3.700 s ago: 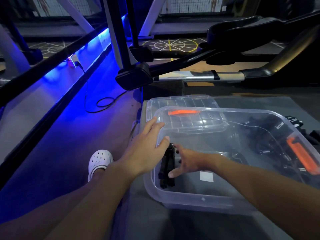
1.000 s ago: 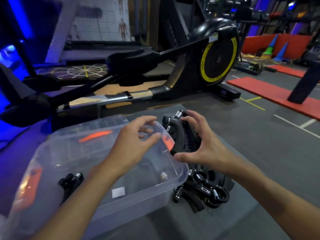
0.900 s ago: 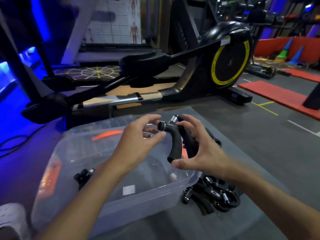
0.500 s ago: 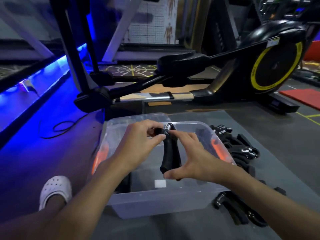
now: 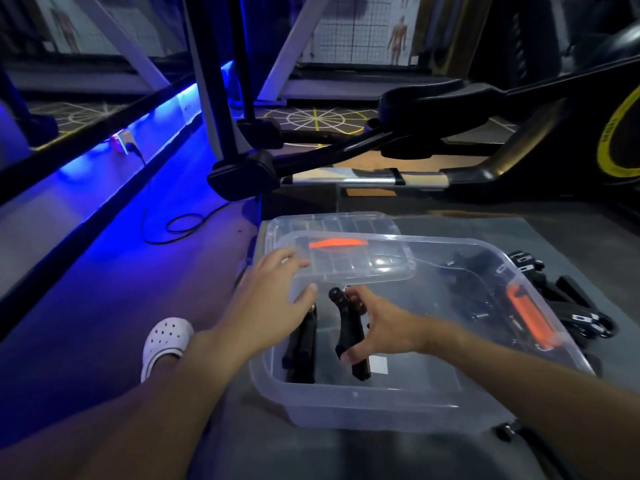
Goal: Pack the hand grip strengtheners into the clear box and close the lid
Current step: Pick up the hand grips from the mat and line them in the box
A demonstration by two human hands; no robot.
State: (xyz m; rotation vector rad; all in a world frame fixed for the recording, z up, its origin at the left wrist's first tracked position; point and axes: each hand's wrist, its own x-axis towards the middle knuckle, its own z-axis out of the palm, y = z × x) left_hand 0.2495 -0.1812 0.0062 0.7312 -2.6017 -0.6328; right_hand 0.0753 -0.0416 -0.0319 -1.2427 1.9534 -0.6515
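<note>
- Head view: my right hand [image 5: 384,327] is down inside the clear box [image 5: 363,407], fingers and thumb curled round a black hand grip strengthener [image 5: 347,329]. Its coil end points to the far side and its handles toward me.
- I hold it lengthwise and low, I judge, so that it can be laid parallel to the one already there instead of across it, which saves room.
- My left hand [image 5: 270,306] lies on the box's left rim with the fingers straight and spread, gripping nothing. It seems to be there to stop the light box from sliding on the bench [image 5: 398,459].
- Inside the box, a second strengthener [image 5: 303,348] lies flat at the near left, just beside the one I am holding. The rest of the floor shows only a small white label.
- The heap of strengtheners [image 5: 571,299] waits on the bench against the box's right side, partly seen through the wall, so most of the packing is not yet done.
- The lid [image 5: 332,221] lies flat at the far left, partly under the box, off and out of my way.
- An orange latch [image 5: 530,320] sits on the right end of the box.
</note>
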